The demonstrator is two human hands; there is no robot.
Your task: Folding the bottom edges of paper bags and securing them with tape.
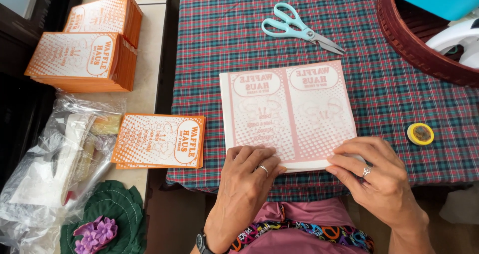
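Head view: I look down on a plaid table [399,99] with a paper stack [289,114] near its front edge
Paper stack: pale pink and white printed sheets, lying flat, printed face reading upside down to me, two panels side by side
Left hand [247,176]: fingers bent and close together, pressing down on the stack's near left corner; ring on one finger; I see nothing gripped inside it
Right hand [374,176]: fingers fairly close, tips laid on the stack's near right corner, thumb at the edge; ring on one finger; I cannot tell whether it pinches a sheet
Scissors [299,28]: light teal handles, blades nearly closed, lying on the cloth beyond the stack, apart from it
Tape roll [420,133]: small, yellow, on the cloth to the right of the stack, apart from it
Basket [409,39]: dark red woven rim at the table's far right corner
Orange stacks [158,140]: one pile just left of the table on a pale ledge, two taller piles farther back
Plastic bag [55,164]: clear, crumpled, at lower left
Purple flower [97,231]: on green fabric, bottom left
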